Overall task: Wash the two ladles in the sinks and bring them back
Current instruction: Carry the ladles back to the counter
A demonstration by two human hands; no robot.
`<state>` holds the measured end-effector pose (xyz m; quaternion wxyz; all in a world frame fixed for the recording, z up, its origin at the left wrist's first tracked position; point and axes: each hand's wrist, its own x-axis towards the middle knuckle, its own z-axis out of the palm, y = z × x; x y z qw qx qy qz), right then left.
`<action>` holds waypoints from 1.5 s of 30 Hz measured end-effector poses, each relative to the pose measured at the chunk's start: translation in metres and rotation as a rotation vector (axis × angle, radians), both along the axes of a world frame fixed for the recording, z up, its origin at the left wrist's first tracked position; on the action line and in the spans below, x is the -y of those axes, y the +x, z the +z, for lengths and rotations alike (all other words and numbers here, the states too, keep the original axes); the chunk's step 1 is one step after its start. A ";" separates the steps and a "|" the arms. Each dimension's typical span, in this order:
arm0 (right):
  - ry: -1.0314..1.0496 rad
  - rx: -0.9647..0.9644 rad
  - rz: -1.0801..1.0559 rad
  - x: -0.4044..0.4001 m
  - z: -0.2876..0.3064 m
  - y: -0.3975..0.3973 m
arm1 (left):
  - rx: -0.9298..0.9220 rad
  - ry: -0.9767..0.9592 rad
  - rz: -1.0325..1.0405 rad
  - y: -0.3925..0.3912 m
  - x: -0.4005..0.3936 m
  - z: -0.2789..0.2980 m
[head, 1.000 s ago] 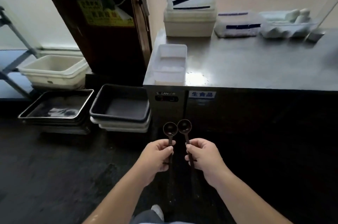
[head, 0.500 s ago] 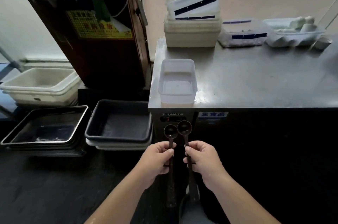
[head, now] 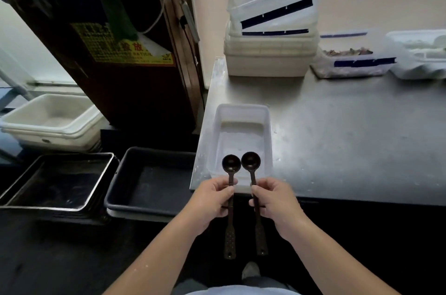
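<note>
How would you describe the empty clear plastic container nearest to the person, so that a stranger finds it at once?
Start at the steel counter on the right. At its front left corner stands a shallow translucent container, alone and open. Unlike the stacked tubs at the back wall, it has no lid or dark strip, and the two ladle bowls are seen against its near end.

Light: you get dim indoor light, brightest at upper left.
Glare: soft sheen on your tabletop (head: 350, 130).
Shadows: floor (head: 48, 258) nearly black.
Edges: your wide lens bends them; far bins soft.
</note>
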<state>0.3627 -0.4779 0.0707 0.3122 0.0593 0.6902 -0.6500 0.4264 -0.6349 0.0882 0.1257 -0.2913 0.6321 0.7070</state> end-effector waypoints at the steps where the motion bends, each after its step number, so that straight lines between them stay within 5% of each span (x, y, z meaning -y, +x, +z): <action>1: 0.002 -0.001 0.009 0.004 0.001 -0.014 | 0.001 0.004 0.015 -0.014 0.003 0.000; 23: 0.263 0.028 -0.227 0.102 -0.045 -0.184 | 0.032 -0.083 -0.109 -0.220 0.088 -0.059; 45: 0.770 0.083 0.032 0.109 -0.102 -0.180 | 0.254 -0.636 -0.241 -0.224 0.057 -0.114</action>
